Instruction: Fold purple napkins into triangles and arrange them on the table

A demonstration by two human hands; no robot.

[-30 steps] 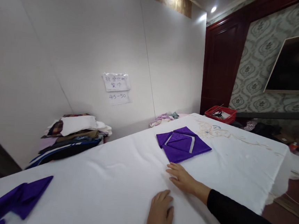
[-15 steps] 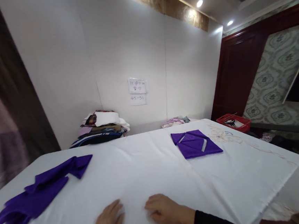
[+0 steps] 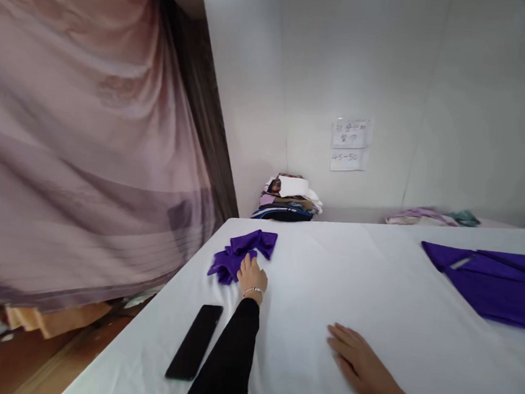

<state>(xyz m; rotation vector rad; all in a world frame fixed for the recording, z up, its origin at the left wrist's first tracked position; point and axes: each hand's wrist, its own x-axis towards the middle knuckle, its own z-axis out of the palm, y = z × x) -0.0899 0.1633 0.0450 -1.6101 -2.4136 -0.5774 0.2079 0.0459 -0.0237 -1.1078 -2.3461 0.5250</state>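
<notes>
My left hand (image 3: 252, 276) reaches out to a crumpled purple cloth (image 3: 234, 259) near the far left corner of the table. Its fingers are extended over the cloth's right edge, and they hide part of it. A bracelet circles that wrist. My right hand (image 3: 361, 362) rests palm down on the white tablecloth (image 3: 306, 323), fingers stretched out, holding nothing. Farther right lies a second purple cloth (image 3: 502, 288), folded into a flat shape with a narrow pale gap showing; the right side of the frame cuts it off.
A black phone (image 3: 195, 341) lies left of my left forearm. Behind the table are a stack of folded clothes (image 3: 287, 199) and a pinkish cloth pile (image 3: 421, 216). Paper signs (image 3: 350, 143) hang on the white wall. A large pink curtain (image 3: 87, 145) hangs at the left.
The view has swung left, bringing the phone and curtain into sight. My left hand has moved forward and left from near the table's front onto the crumpled purple cloth. My right hand stays near the front.
</notes>
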